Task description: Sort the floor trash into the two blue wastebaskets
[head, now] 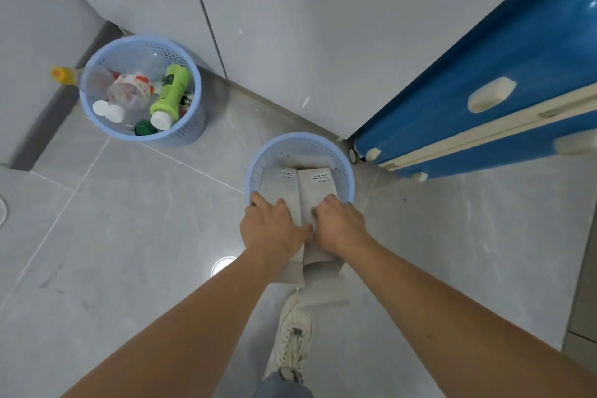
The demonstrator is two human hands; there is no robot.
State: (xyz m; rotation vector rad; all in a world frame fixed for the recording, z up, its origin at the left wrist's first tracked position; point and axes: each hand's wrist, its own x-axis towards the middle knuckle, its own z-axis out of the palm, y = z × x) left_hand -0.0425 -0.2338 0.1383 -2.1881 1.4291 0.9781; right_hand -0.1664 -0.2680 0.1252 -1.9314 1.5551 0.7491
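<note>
Grey tiled floor [129,236]: two blue wastebaskets [190,129] [350,184], white sneaker [292,339], yellow-capped bottle [63,75].

Cardboard sheets [290,191]: my left hand [271,229] and right hand [339,223] cover their middles; the small printed labels are too small to read.
Near wastebasket [350,184]: its inside is mostly hidden under the sheets.
Yellow-capped bottle [63,74]: mostly hidden behind the far wastebasket [97,55].
Blue drawer unit [484,42]: cut off at the right edge.
Green cap [145,128]: perhaps a bottle's; the rest is buried.
</note>
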